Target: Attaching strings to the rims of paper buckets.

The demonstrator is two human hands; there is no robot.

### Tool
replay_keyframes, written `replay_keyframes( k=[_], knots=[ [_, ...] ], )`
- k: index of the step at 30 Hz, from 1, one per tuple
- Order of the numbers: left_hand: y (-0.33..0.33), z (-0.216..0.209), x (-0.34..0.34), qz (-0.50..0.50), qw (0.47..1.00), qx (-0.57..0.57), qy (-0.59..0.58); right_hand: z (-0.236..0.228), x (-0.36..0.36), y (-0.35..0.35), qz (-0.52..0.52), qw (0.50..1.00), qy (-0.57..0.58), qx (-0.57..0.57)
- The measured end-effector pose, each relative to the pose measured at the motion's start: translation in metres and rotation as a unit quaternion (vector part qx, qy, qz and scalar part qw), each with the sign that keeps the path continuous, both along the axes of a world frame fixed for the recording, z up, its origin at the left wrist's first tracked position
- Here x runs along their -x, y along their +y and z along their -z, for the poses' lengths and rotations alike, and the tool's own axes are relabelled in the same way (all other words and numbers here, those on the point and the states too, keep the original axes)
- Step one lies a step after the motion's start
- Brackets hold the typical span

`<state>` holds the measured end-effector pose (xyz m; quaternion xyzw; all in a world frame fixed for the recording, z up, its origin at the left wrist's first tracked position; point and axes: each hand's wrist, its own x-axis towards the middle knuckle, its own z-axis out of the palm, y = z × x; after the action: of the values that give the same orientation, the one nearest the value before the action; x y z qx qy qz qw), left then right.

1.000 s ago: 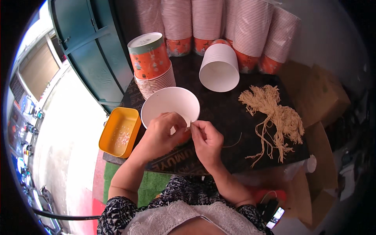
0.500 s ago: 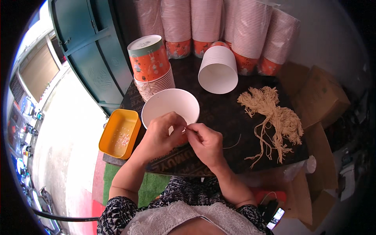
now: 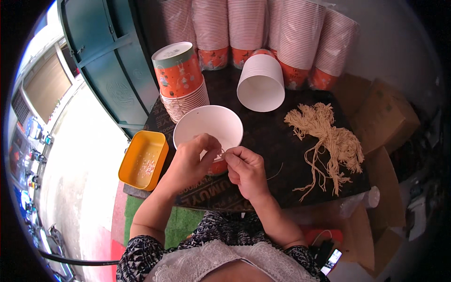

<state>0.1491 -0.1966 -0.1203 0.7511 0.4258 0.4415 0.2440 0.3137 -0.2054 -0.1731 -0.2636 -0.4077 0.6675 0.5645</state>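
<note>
A: What are your hands on?

B: The thumb and forefinger of my right hand (image 3: 248, 171) are pinched together on a cord (image 3: 280, 170), its free end trailing past that hand over the table (image 3: 263, 136). My left hand (image 3: 192, 157) is curled, thumb bent toward forefinger beside the right fingertips. Its tips are too small in this view to say whether they grip the cord too.

A: And the tub?

B: The tub (image 3: 206, 121) stands mouth up in front of me, my fingers at its near rim.

A: How would they handle?

B: The cord should be light, limp and slightly rough, best pinched close to its end. The tub looks light and thin-walled, stiffest at the rim, so I'd hold it there; a hard squeeze might dent the side.

A: Count for me.

B: One tub upright, one upside-down stack (image 3: 183, 77), one stack lying on its side (image 3: 260, 84), and about six wrapped stacks (image 3: 303, 33) behind. One bundle (image 3: 345, 145) of cord to the right. One yellow tray (image 3: 159, 164) to the left, its pale bits (image 3: 148, 168) too many to number.
</note>
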Motion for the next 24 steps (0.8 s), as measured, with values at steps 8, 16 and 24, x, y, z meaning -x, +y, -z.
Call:
replay_keyframes(
  k=[8, 16, 24],
  knots=[
    [-0.007, -0.013, -0.001, 0.047, 0.993, -0.030, 0.102, 0.004, 0.001, 0.001, 0.020, 0.999, -0.017, -0.018],
    [-0.002, -0.001, -0.002, 0.019, 0.993, -0.081, 0.079, 0.003, -0.005, -0.006, 0.246, 0.907, -0.227, -0.257],
    [-0.003, -0.003, -0.001, 0.015, 0.992, -0.090, 0.088, 0.004, -0.026, -0.021, 0.321, 0.787, -0.381, -0.364]
  ],
)
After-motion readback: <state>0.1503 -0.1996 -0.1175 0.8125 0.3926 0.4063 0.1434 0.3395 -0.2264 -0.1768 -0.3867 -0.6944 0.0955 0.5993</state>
